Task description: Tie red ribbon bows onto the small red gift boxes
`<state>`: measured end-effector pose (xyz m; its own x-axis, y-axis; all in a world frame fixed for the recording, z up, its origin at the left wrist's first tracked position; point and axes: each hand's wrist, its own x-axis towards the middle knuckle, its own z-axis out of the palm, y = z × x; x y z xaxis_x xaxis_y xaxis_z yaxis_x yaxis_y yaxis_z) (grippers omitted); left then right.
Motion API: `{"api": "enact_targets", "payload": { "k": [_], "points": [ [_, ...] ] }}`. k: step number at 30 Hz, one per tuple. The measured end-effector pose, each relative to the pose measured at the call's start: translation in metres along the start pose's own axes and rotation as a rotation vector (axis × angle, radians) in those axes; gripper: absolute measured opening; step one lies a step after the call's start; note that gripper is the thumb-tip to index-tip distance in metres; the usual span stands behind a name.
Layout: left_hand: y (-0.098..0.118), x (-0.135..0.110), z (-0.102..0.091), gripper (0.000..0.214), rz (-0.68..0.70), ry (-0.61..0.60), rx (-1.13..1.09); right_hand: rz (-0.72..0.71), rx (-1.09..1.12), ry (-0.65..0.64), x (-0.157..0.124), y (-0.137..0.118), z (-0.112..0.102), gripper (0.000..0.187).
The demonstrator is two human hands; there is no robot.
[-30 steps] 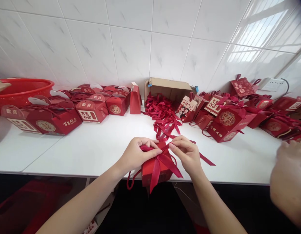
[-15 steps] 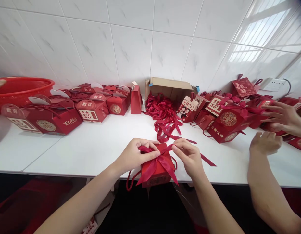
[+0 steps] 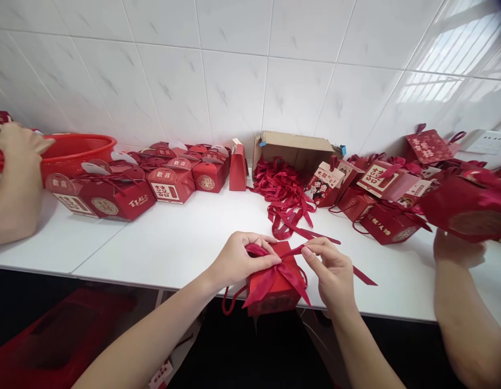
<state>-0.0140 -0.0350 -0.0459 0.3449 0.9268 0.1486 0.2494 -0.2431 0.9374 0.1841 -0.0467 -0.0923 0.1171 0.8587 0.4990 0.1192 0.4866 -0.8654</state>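
Observation:
A small red gift box (image 3: 270, 294) stands at the table's front edge, with a twisted red cord handle hanging at its left side. Across its top lies a dark red satin ribbon (image 3: 264, 283), looped into a bow with two tails spread over the front. My left hand (image 3: 246, 259) pinches the left loop and the knot between thumb and fingers. With thumb and forefinger, my right hand (image 3: 329, 265) grips the ribbon's right loop, close to the box's right side. The underside of the knot is hidden by my left fingers.
Behind the box, loose ribbons (image 3: 286, 189) spill from a cardboard box (image 3: 299, 141). Several red gift boxes (image 3: 173, 183) line the left, beside a red plastic basket (image 3: 78, 154). More boxes (image 3: 390, 221) pile up at right. Co-workers' arms (image 3: 19, 183) reach in from both sides.
The view has shifted slightly left. My hands keep their hold on the bow. At right, a co-worker has lifted a ribboned box off the pile; at left, another's hand has come over the basket.

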Motion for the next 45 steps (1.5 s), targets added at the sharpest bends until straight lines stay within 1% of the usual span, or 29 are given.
{"api": "enact_targets", "payload": {
  "k": [5,7,9,11,12,15,16,17,18,20,22,23,24,25,27,28,29,30,31,33,34,35,36,37,38,39,40,42,45],
  "points": [
    [-0.001,-0.004,0.002,0.017,-0.014,-0.010,-0.044,0.046,-0.014,0.023,-0.004,-0.002,0.000,0.006],
    [-0.001,-0.006,0.003,0.017,-0.017,-0.014,-0.050,0.085,-0.001,-0.010,-0.005,0.001,-0.001,0.010],
    [0.000,-0.009,0.004,0.015,-0.019,-0.012,-0.027,0.139,0.049,-0.107,-0.006,0.006,-0.004,0.014],
    [0.001,-0.013,0.004,0.013,-0.009,-0.010,0.015,0.174,0.143,-0.274,-0.008,0.011,-0.009,0.019],
    [0.002,-0.015,0.003,0.012,-0.001,-0.006,0.031,0.179,0.196,-0.380,-0.009,0.014,-0.013,0.035],
    [0.004,-0.021,0.004,0.011,0.028,0.006,0.035,0.208,0.267,-0.699,-0.015,0.017,-0.019,0.113],
    [0.004,-0.023,0.005,0.013,0.037,0.009,0.030,0.238,0.256,-0.770,-0.018,0.016,-0.020,0.127],
    [0.004,-0.025,0.006,0.015,0.047,0.012,0.027,0.272,0.232,-0.805,-0.020,0.015,-0.019,0.132],
    [0.004,-0.026,0.007,0.018,0.059,0.016,0.027,0.302,0.206,-0.808,-0.023,0.014,-0.019,0.130],
    [0.001,-0.031,0.008,0.030,0.089,0.050,0.037,0.312,0.172,-0.748,-0.028,0.013,-0.018,0.120],
    [-0.006,-0.035,0.006,0.049,0.133,0.125,0.062,0.255,0.156,-0.644,-0.032,0.015,-0.022,0.114],
    [-0.012,-0.037,0.004,0.055,0.154,0.173,0.086,0.217,0.144,-0.575,-0.033,0.018,-0.028,0.113],
    [-0.019,-0.038,0.002,0.056,0.165,0.221,0.123,0.180,0.121,-0.475,-0.032,0.021,-0.035,0.110],
    [-0.027,-0.039,-0.001,0.052,0.160,0.262,0.179,0.147,0.084,-0.341,-0.030,0.023,-0.044,0.106],
    [-0.046,-0.038,-0.006,0.040,0.120,0.314,0.337,0.087,-0.013,-0.024,-0.017,0.025,-0.065,0.101],
    [-0.056,-0.037,-0.008,0.035,0.101,0.324,0.425,0.060,-0.066,0.121,-0.007,0.024,-0.076,0.102],
    [-0.065,-0.035,-0.009,0.031,0.092,0.324,0.509,0.046,-0.110,0.209,0.004,0.021,-0.085,0.105],
    [-0.073,-0.034,-0.008,0.028,0.091,0.315,0.582,0.048,-0.169,0.265,0.015,0.019,-0.093,0.107],
    [-0.080,-0.032,-0.007,0.027,0.094,0.300,0.647,0.082,-0.270,0.322,0.026,0.016,-0.100,0.108],
    [-0.088,-0.031,-0.004,0.027,0.090,0.257,0.760,0.169,-0.544,0.442,0.039,0.015,-0.107,0.112],
    [-0.089,-0.031,-0.002,0.027,0.082,0.235,0.805,0.190,-0.673,0.474,0.039,0.017,-0.107,0.112],
    [-0.090,-0.032,-0.001,0.028,0.076,0.217,0.841,0.184,-0.777,0.466,0.035,0.022,-0.106,0.108],
    [-0.089,-0.033,0.000,0.029,0.071,0.205,0.866,0.162,-0.851,0.414,0.028,0.029,-0.104,0.100],
    [-0.088,-0.034,0.001,0.029,0.070,0.199,0.878,0.134,-0.900,0.329,0.017,0.037,-0.101,0.089],
    [-0.086,-0.036,0.001,0.030,0.068,0.197,0.884,0.114,-0.939,0.211,0.004,0.046,-0.099,0.076],
    [-0.084,-0.037,0.001,0.030,0.065,0.197,0.886,0.144,-0.990,0.117,-0.009,0.056,-0.097,0.068],
    [-0.083,-0.038,0.001,0.030,0.061,0.196,0.887,0.185,-1.045,0.052,-0.022,0.065,-0.096,0.066],
    [-0.080,-0.040,0.001,0.030,0.048,0.187,0.886,0.242,-1.121,-0.007,-0.040,0.079,-0.095,0.068],
    [-0.077,-0.042,0.001,0.029,0.026,0.175,0.879,0.233,-1.117,0.029,-0.048,0.084,-0.093,0.068]
  ]
}}
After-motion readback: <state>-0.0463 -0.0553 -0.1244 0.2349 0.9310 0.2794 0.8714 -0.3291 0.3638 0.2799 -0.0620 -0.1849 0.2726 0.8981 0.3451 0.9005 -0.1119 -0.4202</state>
